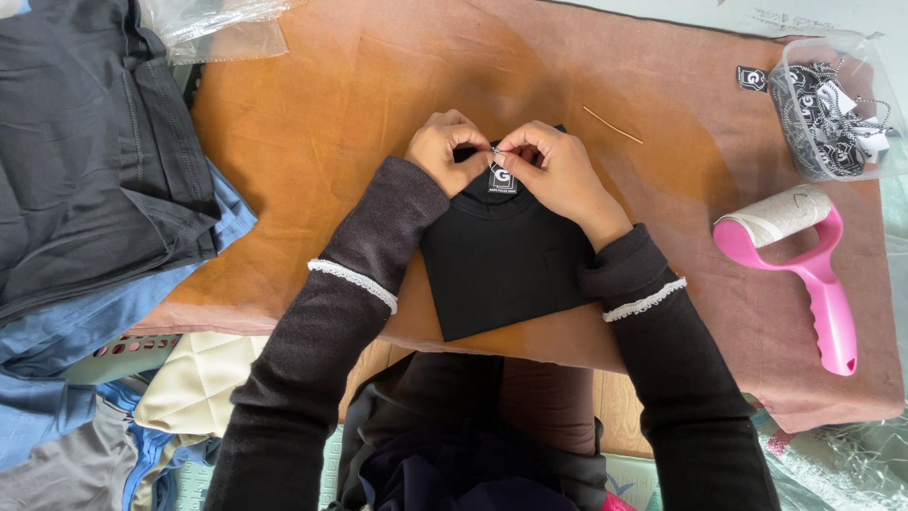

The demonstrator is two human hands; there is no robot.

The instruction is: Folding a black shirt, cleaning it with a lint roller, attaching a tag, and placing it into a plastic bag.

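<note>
where the folded black garment [501, 270] lies at the centre of the frame on the brown cloth-covered counter [312, 123], both hands are brought together at its neckline. a small black-and-white hang tag [500, 177] is held at the collar, and a thin metal pin or loop is pinched between the fingertips of the left hand [446, 151] and the right hand [556, 168]; whether it is a safety pin cannot be told. both hands are curled tight, thumbs and forefingers pressed together on the fastener.

a slip is judged possible here: the fastener is tiny, and it could be dropped into the fabric or a fingertip could be pricked if the grip is lost. the neat fold could also be pulled askew if the collar is tugged too hard.

at the right of the frame a pink lint roller [815, 270] is laid, and at the upper right a clear plastic tub [875, 85] of spare tags is seen. a thin stick [612, 124] rests near it. dark and blue garments [85, 180] are stacked at the left, with clear plastic bags [213, 26] at the upper left.
</note>
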